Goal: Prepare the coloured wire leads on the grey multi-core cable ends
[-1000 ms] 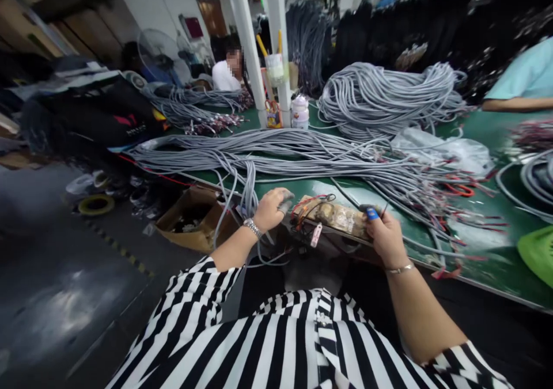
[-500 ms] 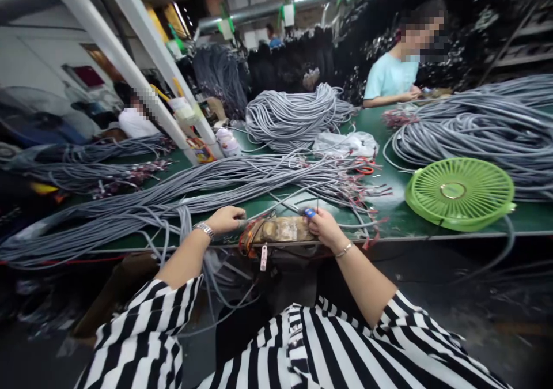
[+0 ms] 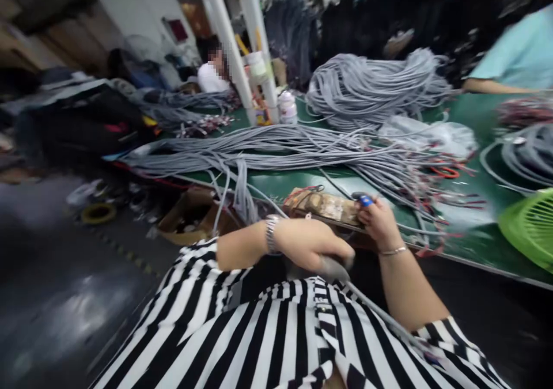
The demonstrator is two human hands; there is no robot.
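My left hand (image 3: 313,245), with a metal watch band at the wrist, is drawn in close to my striped shirt. Its fingers are closed round a grey cable (image 3: 380,314), which slopes down to the right across my lap; grey covering shows on the fingers. My right hand (image 3: 380,222) is closed at the table edge, at the right end of a worn, tape-wrapped block (image 3: 330,206). A blue band with a dark tip (image 3: 365,199) shows at its fingers; whether this is a tool or finger wrapping I cannot make out. Long grey cables (image 3: 276,153) lie behind the block.
A coiled cable heap (image 3: 371,89), a plastic bag (image 3: 432,135), orange-handled scissors (image 3: 444,172) and a white bottle (image 3: 287,108) are on the green table (image 3: 294,180). A green fan (image 3: 531,227) stands right. A cardboard box (image 3: 190,216) sits below. Two people are across the table.
My left hand has moved from the table edge toward my body and now has a grey cable in it. My right hand stays by the block. The view has turned left and down.
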